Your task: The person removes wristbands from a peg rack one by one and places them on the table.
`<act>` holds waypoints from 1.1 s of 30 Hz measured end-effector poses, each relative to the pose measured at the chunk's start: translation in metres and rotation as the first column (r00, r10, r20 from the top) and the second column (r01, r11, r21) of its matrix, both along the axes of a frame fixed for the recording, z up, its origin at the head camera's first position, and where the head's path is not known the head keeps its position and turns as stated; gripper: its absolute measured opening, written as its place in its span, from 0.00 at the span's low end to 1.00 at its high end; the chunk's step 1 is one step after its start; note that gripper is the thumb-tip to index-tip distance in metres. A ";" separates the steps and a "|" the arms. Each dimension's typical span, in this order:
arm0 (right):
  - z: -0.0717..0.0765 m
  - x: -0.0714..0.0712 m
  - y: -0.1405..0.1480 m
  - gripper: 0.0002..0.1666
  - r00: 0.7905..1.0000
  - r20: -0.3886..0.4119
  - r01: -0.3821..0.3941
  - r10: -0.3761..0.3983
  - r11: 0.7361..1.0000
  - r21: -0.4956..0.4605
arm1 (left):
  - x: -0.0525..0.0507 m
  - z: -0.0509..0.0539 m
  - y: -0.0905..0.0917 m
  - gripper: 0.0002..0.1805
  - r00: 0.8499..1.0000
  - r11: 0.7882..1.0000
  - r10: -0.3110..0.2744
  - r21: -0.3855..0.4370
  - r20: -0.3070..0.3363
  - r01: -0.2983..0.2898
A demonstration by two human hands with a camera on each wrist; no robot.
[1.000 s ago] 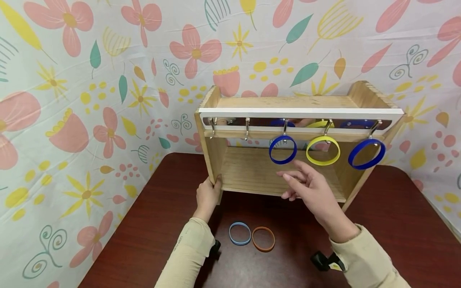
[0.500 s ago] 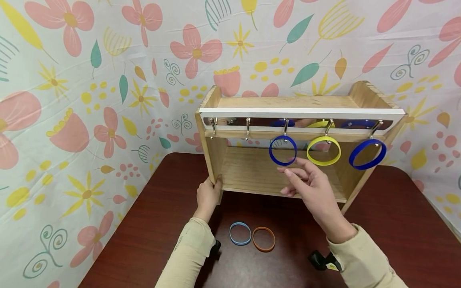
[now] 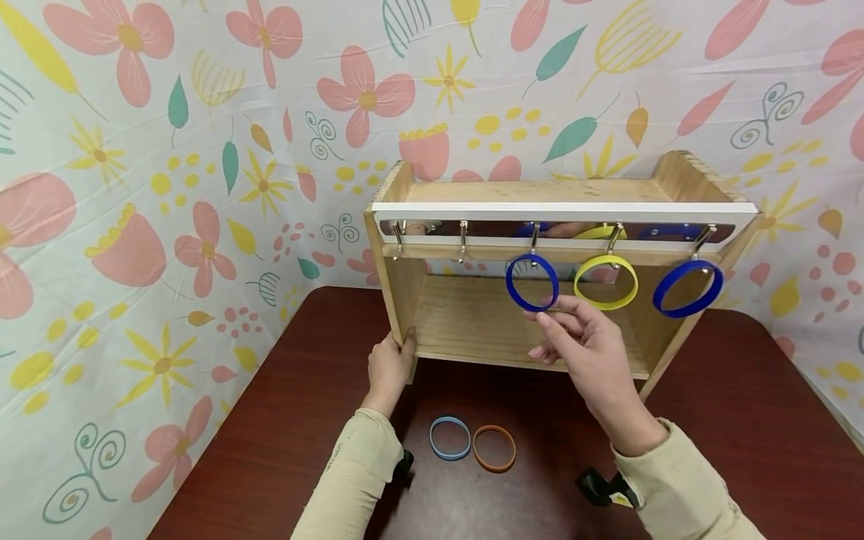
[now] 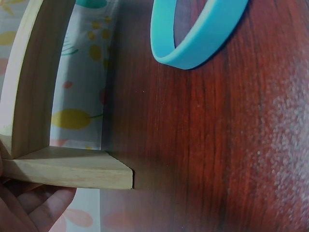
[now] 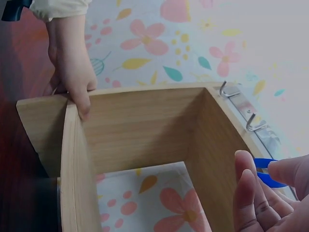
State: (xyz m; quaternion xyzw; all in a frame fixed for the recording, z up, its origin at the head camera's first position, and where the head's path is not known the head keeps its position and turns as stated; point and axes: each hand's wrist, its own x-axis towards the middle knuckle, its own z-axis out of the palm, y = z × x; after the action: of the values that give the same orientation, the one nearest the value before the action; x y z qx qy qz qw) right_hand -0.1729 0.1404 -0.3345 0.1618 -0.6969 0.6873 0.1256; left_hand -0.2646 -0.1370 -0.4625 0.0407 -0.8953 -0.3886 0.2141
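Observation:
My left hand point(image 3: 390, 367) grips the lower left side of a wooden shelf point(image 3: 466, 319), its thumb on the front edge. My right hand point(image 3: 597, 360) pinches the lower right of a dark blue wristband point(image 3: 509, 281) between thumb and fingertip; in the right wrist view that blue band point(image 5: 273, 181) shows between them. The band is at the middle metal hook point(image 3: 535, 240). To its right, a yellow wristband point(image 3: 604, 306) and a second dark blue wristband point(image 3: 680, 311) hang on their own hooks. Two hooks at the left, including the leftmost hook point(image 3: 397, 240), hold nothing.
On the dark red-brown table point(image 3: 270, 450), a light blue wristband point(image 3: 450, 456) and an orange wristband point(image 3: 495, 469) lie side by side in front of the shelf. A floral cloth point(image 3: 270, 150) hangs behind the shelf and to the left.
My right hand has moved slightly up to the middle blue wristband and now pinches it; the band has shifted a little to the right. The left hand keeps its place on the shelf.

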 end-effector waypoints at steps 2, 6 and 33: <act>0.000 0.000 0.000 0.14 1.000 -0.004 0.010 -0.010 1.000 -0.004 | 0.000 0.000 0.000 0.18 1.000 1.000 -0.001 0.001 -0.004 0.001; 0.000 0.001 -0.001 0.13 0.999 -0.015 0.047 -0.047 0.999 0.007 | 0.000 -0.001 0.000 0.18 1.000 1.000 -0.007 0.002 -0.011 0.007; 0.002 0.000 -0.005 0.11 0.974 -0.101 0.207 -0.201 0.977 0.054 | 0.000 -0.001 0.000 0.18 1.000 1.000 -0.006 0.007 0.004 0.006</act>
State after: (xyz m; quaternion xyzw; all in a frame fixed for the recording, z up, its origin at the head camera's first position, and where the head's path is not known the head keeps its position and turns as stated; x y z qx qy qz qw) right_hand -0.1724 0.1349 -0.3325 0.1259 -0.7248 0.6394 0.2235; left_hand -0.2649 -0.1375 -0.4630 0.0397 -0.8946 -0.3920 0.2110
